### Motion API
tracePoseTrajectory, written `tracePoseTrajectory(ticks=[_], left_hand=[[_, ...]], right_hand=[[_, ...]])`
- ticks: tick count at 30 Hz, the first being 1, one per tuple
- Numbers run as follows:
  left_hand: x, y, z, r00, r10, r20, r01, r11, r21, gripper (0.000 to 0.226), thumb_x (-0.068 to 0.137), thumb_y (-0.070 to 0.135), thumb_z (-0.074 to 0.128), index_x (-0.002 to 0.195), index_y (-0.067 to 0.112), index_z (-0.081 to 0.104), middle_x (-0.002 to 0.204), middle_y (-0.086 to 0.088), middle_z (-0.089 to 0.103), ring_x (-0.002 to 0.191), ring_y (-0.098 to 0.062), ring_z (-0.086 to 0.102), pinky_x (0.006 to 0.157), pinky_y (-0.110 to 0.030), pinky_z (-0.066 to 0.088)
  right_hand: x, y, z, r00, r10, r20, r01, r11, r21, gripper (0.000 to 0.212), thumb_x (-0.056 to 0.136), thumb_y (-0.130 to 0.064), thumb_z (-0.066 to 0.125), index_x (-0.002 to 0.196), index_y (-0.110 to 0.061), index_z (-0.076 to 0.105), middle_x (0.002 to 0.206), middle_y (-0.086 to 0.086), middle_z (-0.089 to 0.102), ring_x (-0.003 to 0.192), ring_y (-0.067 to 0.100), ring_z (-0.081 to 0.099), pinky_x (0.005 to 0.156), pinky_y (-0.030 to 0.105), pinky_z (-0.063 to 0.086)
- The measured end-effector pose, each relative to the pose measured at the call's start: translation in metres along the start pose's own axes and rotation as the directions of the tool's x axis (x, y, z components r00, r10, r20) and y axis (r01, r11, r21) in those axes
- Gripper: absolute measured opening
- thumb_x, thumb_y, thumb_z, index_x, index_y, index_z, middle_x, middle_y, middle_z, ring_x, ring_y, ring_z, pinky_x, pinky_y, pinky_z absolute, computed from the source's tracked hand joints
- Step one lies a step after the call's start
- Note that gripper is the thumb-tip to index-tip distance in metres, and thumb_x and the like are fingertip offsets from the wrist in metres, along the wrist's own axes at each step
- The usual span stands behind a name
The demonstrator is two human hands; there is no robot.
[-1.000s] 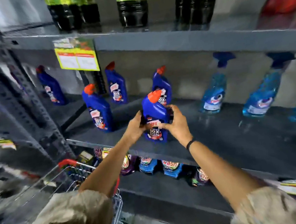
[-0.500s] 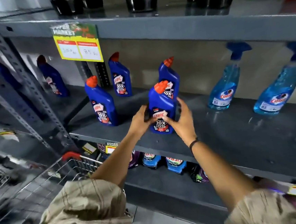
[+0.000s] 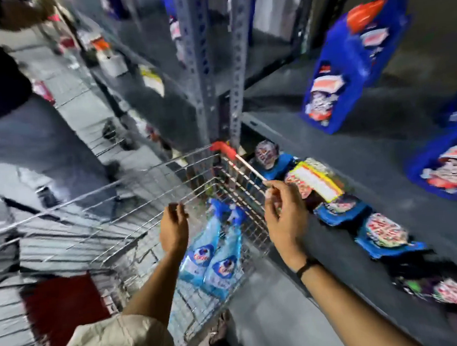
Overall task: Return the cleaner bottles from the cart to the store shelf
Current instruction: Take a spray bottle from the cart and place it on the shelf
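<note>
Two light-blue spray cleaner bottles [image 3: 213, 258] lie side by side in the wire cart [image 3: 139, 187], nozzles pointing away from me. My left hand [image 3: 173, 228] hovers over the cart just left of them, empty, fingers apart. My right hand [image 3: 286, 217] hangs above the cart's right rim, also empty with fingers loosely spread. Dark-blue toilet cleaner bottles with red caps [image 3: 350, 58] stand on the grey shelf [image 3: 358, 146] at upper right. The view is motion-blurred.
Pouches of other products [image 3: 339, 206] line the lower shelf beside the cart. A perforated steel upright [image 3: 200, 64] stands behind the cart's red corner. Another person's legs [image 3: 31, 136] stand at the left in the aisle. A red mat [image 3: 64, 308] lies on the floor.
Both hands let go of the dark-blue bottle, which stays on the shelf. My view swung down and left to the cart, and both hands came down over it.
</note>
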State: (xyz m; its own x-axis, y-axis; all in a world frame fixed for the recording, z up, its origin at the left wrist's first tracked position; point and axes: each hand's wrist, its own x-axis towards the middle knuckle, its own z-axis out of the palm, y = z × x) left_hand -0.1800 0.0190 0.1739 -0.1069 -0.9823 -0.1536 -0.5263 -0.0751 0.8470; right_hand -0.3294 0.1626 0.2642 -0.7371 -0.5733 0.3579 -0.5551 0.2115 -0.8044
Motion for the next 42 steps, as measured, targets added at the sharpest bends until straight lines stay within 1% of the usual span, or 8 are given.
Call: tracePoseTrajectory(ticks=[4, 10, 14, 17, 21, 26, 34, 42], left_hand=[[0.022, -0.086, -0.007, 0.943, -0.219, 0.253, 0.172, 0.966, 0.195, 0.02, 0.088, 0.012, 0.052, 0.101, 0.001, 0.062, 0.1, -0.028, 0.069, 0.092, -0.035, 0.066, 0.08, -0.041, 0.05], [0.039, -0.158, 0.007, 0.818, -0.365, 0.444, 0.168, 0.89, 0.423, 0.028, 0.088, 0.018, 0.052, 0.107, 0.001, 0.062, 0.111, -0.026, 0.066, 0.102, -0.034, 0.062, 0.083, -0.035, 0.049], [0.047, -0.189, 0.017, 0.737, -0.486, 0.47, 0.25, 0.842, 0.479, 0.036, 0.09, 0.029, 0.049, 0.117, 0.007, 0.058, 0.122, -0.021, 0.062, 0.112, -0.031, 0.058, 0.089, -0.033, 0.046], [0.045, -0.201, 0.026, 0.701, -0.541, 0.466, 0.372, 0.834, 0.408, 0.039, 0.086, 0.033, 0.057, 0.117, 0.009, 0.056, 0.115, -0.02, 0.065, 0.101, -0.028, 0.062, 0.074, -0.032, 0.049], [0.039, -0.211, 0.037, 0.674, -0.586, 0.449, 0.511, 0.809, 0.289, 0.048, 0.077, 0.026, 0.07, 0.117, 0.006, 0.051, 0.109, -0.018, 0.063, 0.094, -0.028, 0.063, 0.078, -0.042, 0.056], [0.049, -0.209, 0.034, 0.58, -0.602, 0.548, 0.6, 0.771, 0.212, 0.05, 0.076, 0.018, 0.073, 0.114, -0.002, 0.048, 0.107, -0.023, 0.062, 0.092, -0.028, 0.059, 0.088, -0.051, 0.053], [0.068, -0.127, -0.037, 0.36, -0.533, 0.766, 0.445, 0.819, 0.362, 0.019, 0.076, 0.034, 0.071, 0.074, 0.023, 0.055, 0.083, 0.0, 0.061, 0.073, -0.013, 0.062, 0.044, -0.029, 0.058], [0.041, -0.019, -0.097, 0.429, -0.242, 0.87, 0.095, 0.97, 0.223, 0.032, 0.068, 0.031, 0.078, 0.077, 0.021, 0.049, 0.074, 0.003, 0.054, 0.051, -0.002, 0.057, 0.044, -0.019, 0.05]], right_hand=[[0.008, 0.026, 0.109, 0.807, 0.417, 0.417, -0.461, 0.888, 0.004, 0.014, 0.086, -0.001, 0.054, 0.091, -0.01, 0.064, 0.085, 0.019, 0.063, 0.077, 0.025, 0.055, 0.077, 0.038, 0.05], [-0.023, 0.106, 0.207, 0.245, 0.792, 0.56, -0.776, 0.506, -0.376, 0.03, 0.091, -0.012, 0.049, 0.064, -0.02, 0.039, 0.067, -0.002, 0.039, 0.057, 0.009, 0.037, 0.045, 0.016, 0.036], [-0.048, 0.138, 0.256, 0.14, 0.83, 0.539, -0.806, 0.412, -0.425, 0.033, 0.093, -0.014, 0.049, 0.063, -0.023, 0.036, 0.072, 0.001, 0.041, 0.059, 0.007, 0.036, 0.044, 0.013, 0.038], [-0.057, 0.152, 0.274, 0.147, 0.857, 0.495, -0.816, 0.387, -0.428, 0.002, 0.092, -0.019, 0.053, 0.089, -0.019, 0.053, 0.108, 0.01, 0.045, 0.075, 0.014, 0.041, 0.063, 0.019, 0.032], [-0.064, 0.165, 0.285, 0.129, 0.829, 0.544, -0.791, 0.417, -0.448, 0.055, 0.092, -0.015, 0.054, 0.139, 0.006, 0.035, 0.146, 0.021, 0.039, 0.106, 0.017, 0.039, 0.067, 0.017, 0.044], [-0.056, 0.155, 0.282, 0.281, 0.849, 0.447, -0.689, 0.503, -0.522, 0.061, 0.083, -0.019, 0.068, 0.133, 0.006, 0.044, 0.142, 0.021, 0.048, 0.129, 0.032, 0.049, 0.108, 0.041, 0.041], [-0.024, 0.076, 0.233, 0.231, 0.823, 0.518, -0.821, 0.451, -0.35, 0.08, 0.07, -0.022, 0.08, 0.135, 0.0, 0.039, 0.137, 0.017, 0.049, 0.125, 0.034, 0.051, 0.106, 0.046, 0.043], [-0.006, -0.043, 0.123, 0.462, 0.697, 0.549, -0.866, 0.488, 0.109, 0.025, 0.072, -0.003, 0.076, 0.078, -0.015, 0.055, 0.101, 0.012, 0.07, 0.086, 0.022, 0.065, 0.074, 0.028, 0.054]])
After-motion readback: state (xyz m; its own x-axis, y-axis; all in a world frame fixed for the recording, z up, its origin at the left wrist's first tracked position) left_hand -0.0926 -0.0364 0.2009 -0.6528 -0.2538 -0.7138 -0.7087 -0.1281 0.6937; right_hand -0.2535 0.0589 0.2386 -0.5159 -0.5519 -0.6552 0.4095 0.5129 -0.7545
